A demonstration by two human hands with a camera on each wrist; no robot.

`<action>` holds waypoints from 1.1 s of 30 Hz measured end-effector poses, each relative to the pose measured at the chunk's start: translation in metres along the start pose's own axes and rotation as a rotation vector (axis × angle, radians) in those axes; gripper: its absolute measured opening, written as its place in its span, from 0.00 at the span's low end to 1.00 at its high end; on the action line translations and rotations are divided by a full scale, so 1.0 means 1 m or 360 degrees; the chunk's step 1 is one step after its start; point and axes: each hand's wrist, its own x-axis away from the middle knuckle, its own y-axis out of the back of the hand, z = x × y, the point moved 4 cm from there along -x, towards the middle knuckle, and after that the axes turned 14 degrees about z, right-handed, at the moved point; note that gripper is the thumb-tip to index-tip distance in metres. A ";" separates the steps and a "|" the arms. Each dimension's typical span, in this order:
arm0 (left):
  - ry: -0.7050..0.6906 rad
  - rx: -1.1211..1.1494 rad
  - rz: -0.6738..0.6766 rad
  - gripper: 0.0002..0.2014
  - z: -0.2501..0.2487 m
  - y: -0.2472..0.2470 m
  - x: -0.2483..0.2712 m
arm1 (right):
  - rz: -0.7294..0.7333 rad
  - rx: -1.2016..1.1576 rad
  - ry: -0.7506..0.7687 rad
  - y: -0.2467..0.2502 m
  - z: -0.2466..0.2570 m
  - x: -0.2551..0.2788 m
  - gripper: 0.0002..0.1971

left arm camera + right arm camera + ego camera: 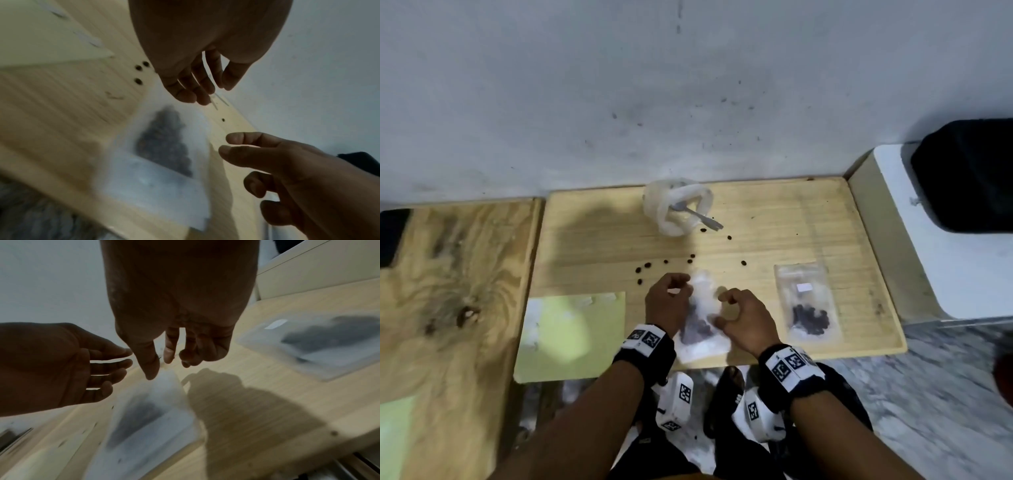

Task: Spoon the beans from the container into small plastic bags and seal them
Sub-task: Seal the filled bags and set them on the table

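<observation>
Head view: both hands hover over a small plastic bag [700,322] lying at the near edge of the wooden table [774,219], its dark beans [697,327] gathered in the lower part. The left hand [667,303] sits beside the bag's left edge, the right hand [741,317] beside its right; in both wrist views the fingers hang loosely curled with daylight between them and nothing pinched. The bag is blurred, so whether its mouth is closed cannot be told. It probably lies flat and near so the strip at its far end can be pressed shut against the table.

To the right, apart from the hands, a second bag [806,303] with beans rests flat, seemingly finished and set aside. At the far edge stands the white container [676,205] with the spoon [697,216] propped in it, handle toward the worker, ready for another scoop. Loose beans [664,265] lie scattered between container and bag. A pale green sheet [571,337] lies to the left.
</observation>
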 end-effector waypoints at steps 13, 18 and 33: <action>0.0382 0.0072 0.0261 0.12 0.060 0.027 0.013 | -0.0016 0.0290 -0.0294 -0.038 0.011 -0.006 0.34; 0.0311 0.0247 0.0275 0.12 0.059 0.023 0.012 | -0.0131 0.0321 -0.0319 -0.038 0.007 -0.002 0.30; -0.0079 0.0382 0.0219 0.11 0.015 0.036 0.007 | -0.0306 -0.0323 0.0101 -0.016 0.036 -0.005 0.15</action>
